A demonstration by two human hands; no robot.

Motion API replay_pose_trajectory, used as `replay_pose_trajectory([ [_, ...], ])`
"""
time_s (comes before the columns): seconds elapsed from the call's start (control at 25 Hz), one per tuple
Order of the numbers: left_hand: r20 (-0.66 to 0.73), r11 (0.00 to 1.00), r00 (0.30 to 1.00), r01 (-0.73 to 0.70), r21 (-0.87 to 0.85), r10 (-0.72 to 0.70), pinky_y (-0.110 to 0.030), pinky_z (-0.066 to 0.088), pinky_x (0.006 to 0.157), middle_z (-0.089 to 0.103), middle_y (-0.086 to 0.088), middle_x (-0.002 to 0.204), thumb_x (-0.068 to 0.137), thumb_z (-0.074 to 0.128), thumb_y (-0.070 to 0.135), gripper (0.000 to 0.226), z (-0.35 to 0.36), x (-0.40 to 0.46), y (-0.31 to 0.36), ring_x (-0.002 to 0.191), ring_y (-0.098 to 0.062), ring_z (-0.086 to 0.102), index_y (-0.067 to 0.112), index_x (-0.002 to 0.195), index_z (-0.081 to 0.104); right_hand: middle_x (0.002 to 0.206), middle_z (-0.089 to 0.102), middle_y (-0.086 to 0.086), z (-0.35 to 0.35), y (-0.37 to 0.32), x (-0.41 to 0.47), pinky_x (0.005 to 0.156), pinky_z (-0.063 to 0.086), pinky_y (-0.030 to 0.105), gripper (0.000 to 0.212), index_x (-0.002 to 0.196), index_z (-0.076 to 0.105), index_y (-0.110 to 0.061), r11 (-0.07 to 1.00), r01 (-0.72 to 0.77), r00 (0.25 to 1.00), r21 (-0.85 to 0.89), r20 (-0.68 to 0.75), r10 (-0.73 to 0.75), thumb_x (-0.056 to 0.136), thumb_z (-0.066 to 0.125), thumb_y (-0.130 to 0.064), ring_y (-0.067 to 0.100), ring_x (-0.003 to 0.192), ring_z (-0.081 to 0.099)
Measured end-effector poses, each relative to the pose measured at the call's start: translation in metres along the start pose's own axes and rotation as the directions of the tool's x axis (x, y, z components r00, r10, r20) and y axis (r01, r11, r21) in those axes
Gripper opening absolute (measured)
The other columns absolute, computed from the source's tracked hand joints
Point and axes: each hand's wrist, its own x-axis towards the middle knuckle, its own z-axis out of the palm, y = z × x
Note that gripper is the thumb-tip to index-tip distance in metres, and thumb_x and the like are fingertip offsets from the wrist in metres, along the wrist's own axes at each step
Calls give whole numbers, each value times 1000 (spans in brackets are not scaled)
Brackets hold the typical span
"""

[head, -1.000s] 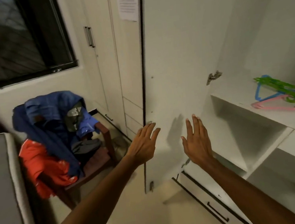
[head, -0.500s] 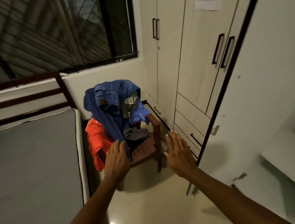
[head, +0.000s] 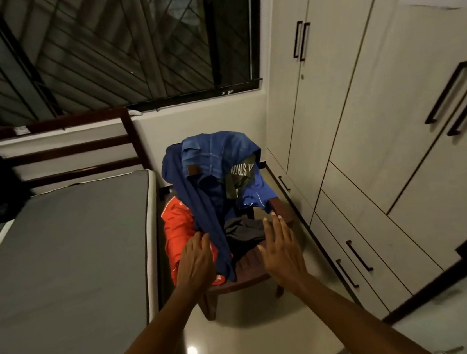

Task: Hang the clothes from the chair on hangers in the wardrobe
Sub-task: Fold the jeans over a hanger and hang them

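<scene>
A dark wooden chair (head: 247,276) stands between the bed and the wardrobe, piled with clothes. Blue jeans (head: 215,155) drape over its back, a long blue garment (head: 205,218) hangs down the front, a red garment (head: 178,230) lies on the left side, a dark printed shirt (head: 239,176) peeks out, and a black garment (head: 243,233) lies on the seat. My left hand (head: 197,259) is stretched out flat in front of the red garment. My right hand (head: 280,247) is spread in front of the black garment. Neither hand holds anything.
A bed with a grey mattress (head: 59,257) fills the left. The wardrobe (head: 396,127) with shut doors and drawers lines the right; an open white door (head: 463,310) edges the lower right corner. A barred window (head: 92,47) is behind. Glossy floor (head: 247,345) lies under my arms.
My view has swung left from the open wardrobe shelves to the chair and come closer to it. Both hands, still flat and empty, have reached up to the clothes pile.
</scene>
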Motion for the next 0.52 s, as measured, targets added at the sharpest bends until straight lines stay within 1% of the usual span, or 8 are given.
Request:
replay_pose_trajectory([
  [0.08, -14, 999, 1000, 25, -27, -25, -47, 48, 106, 55, -18, 139, 95, 56, 23, 52, -2, 35, -7, 126, -34, 55, 5, 143, 47, 164, 27, 24, 7, 1, 38, 119, 35, 50, 79, 160, 26, -3, 1000, 18, 1000, 7, 12, -18, 98, 59, -41, 40, 152, 28],
  [0.16, -57, 996, 996, 58, -74, -62, -43, 49, 101, 58, -15, 132, 96, 51, 19, 45, -6, 64, -12, 117, -30, 57, 7, 139, 49, 163, 28, 25, 15, 1, 73, 118, 37, 51, 77, 159, 29, -3, 1000, 26, 999, -5, 31, -26, 99, 57, -42, 40, 151, 30],
  [0.24, -76, 993, 995, 59, -106, -67, -39, 49, 95, 59, -10, 125, 97, 48, 22, 41, -10, 91, -18, 108, -26, 56, 10, 136, 50, 162, 29, 26, 23, 0, 103, 118, 37, 52, 75, 158, 31, -3, 1000, 5, 999, 13, 42, -5, 100, 55, -43, 41, 150, 31],
  [0.32, -79, 993, 995, 50, -107, -59, -37, 50, 92, 58, -9, 123, 97, 51, 25, 42, -4, 115, -33, 105, -24, 56, 11, 136, 50, 163, 28, 26, 32, -1, 128, 118, 37, 53, 74, 158, 30, -2, 1000, 19, 999, 8, 41, -19, 101, 53, -43, 41, 150, 30],
  [0.44, -42, 988, 993, 101, -116, -106, -35, 50, 89, 56, -3, 121, 91, 65, 29, 52, 8, 168, -66, 104, -22, 56, 15, 137, 45, 164, 26, 25, 51, -3, 177, 118, 37, 53, 73, 158, 28, -1, 1000, 26, 999, 17, 34, -27, 102, 50, -42, 41, 151, 28],
  [0.52, -43, 987, 990, 127, -103, -132, -33, 49, 83, 55, -4, 117, 85, 68, 26, 50, 12, 207, -89, 99, -23, 56, 14, 130, 48, 162, 30, 27, 66, -3, 211, 116, 39, 53, 72, 157, 31, 0, 1000, 8, 1000, 30, 18, -9, 102, 40, -44, 43, 149, 32],
])
